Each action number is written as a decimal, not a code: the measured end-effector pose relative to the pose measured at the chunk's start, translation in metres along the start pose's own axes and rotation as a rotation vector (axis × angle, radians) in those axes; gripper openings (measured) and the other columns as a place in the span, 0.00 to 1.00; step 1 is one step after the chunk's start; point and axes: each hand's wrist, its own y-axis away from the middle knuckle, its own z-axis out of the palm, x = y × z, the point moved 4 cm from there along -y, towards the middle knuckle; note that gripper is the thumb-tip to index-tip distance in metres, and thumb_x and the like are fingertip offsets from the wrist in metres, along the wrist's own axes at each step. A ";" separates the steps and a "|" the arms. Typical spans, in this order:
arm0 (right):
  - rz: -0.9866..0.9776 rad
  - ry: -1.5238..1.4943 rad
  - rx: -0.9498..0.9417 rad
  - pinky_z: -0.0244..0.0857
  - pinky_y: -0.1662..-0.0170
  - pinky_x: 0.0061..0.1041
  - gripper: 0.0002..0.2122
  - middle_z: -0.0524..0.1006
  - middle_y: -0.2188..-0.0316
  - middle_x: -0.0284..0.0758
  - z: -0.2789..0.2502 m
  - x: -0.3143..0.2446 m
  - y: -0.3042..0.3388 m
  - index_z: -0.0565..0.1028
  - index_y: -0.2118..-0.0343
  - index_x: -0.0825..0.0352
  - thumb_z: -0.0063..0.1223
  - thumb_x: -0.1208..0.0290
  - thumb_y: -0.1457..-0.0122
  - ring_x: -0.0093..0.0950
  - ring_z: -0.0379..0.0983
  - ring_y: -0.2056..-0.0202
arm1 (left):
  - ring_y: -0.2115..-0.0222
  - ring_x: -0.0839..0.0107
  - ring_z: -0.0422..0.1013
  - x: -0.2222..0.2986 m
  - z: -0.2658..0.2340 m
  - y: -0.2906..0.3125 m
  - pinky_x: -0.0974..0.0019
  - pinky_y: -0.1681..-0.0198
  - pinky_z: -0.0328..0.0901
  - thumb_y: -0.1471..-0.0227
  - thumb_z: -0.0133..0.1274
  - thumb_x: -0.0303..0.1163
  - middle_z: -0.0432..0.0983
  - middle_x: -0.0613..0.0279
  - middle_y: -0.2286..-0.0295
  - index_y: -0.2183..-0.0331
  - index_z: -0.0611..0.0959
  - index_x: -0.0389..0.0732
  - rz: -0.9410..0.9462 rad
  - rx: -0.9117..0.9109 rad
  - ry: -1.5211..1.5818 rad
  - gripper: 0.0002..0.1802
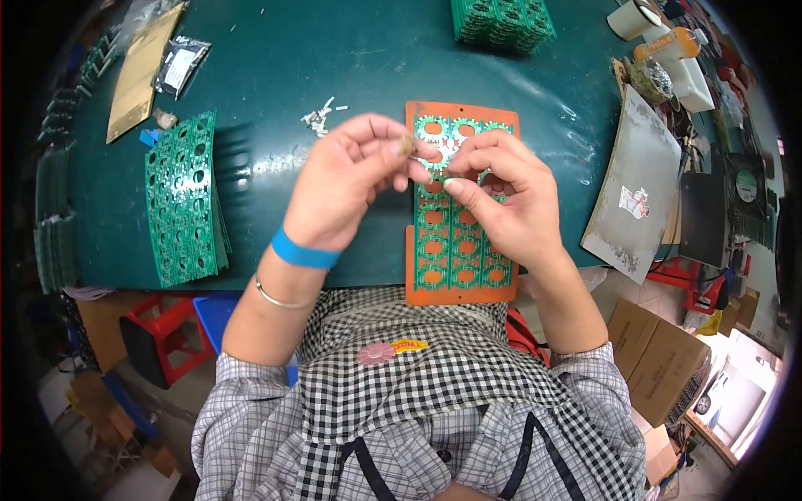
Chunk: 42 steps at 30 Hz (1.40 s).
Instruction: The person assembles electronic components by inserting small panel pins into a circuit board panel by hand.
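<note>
A green circuit board panel (434,219) with rows of oval cut-outs lies on an orange tray (411,271) at the table's front edge. Over its upper part, my left hand (347,171) has thumb and fingers drawn together, with a brownish patch at the thumb tip. My right hand (522,204) pinches thumb against forefinger just above the board, close to the left fingertips. Whatever either pinch holds is too small to make out. A loose pile of small white pieces (316,118) lies on the table beyond my left hand.
Stacked green panels (182,200) stand at the left, and another stack (503,23) sits at the far edge. A grey board (628,188) lies at the right, near a white mug (628,20) and an orange bottle (668,45). A red stool (167,334) is below left.
</note>
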 end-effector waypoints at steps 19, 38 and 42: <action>-0.032 -0.099 0.130 0.68 0.71 0.19 0.04 0.75 0.70 0.35 0.009 -0.013 0.006 0.76 0.75 0.71 0.61 0.84 0.52 0.21 0.72 0.72 | 0.72 0.80 0.68 -0.024 0.010 0.028 0.75 0.68 0.65 0.48 0.59 0.25 0.76 0.67 0.70 0.62 0.81 0.36 -0.002 0.090 0.170 0.09; 0.160 0.166 -0.312 0.67 0.73 0.26 0.02 0.75 0.71 0.32 0.009 0.009 0.034 0.76 0.77 0.70 0.59 0.80 0.54 0.27 0.73 0.74 | 0.80 0.73 0.73 0.012 -0.082 -0.018 0.69 0.74 0.66 0.51 0.60 0.28 0.78 0.60 0.80 0.72 0.81 0.35 0.420 0.559 -1.311 0.07; 0.096 0.201 -0.302 0.68 0.71 0.26 0.02 0.75 0.69 0.33 0.011 0.010 0.035 0.76 0.76 0.70 0.59 0.80 0.54 0.28 0.74 0.74 | 0.79 0.76 0.73 0.008 -0.085 -0.015 0.71 0.74 0.67 0.50 0.60 0.28 0.79 0.60 0.78 0.68 0.83 0.35 0.418 0.529 -1.242 0.07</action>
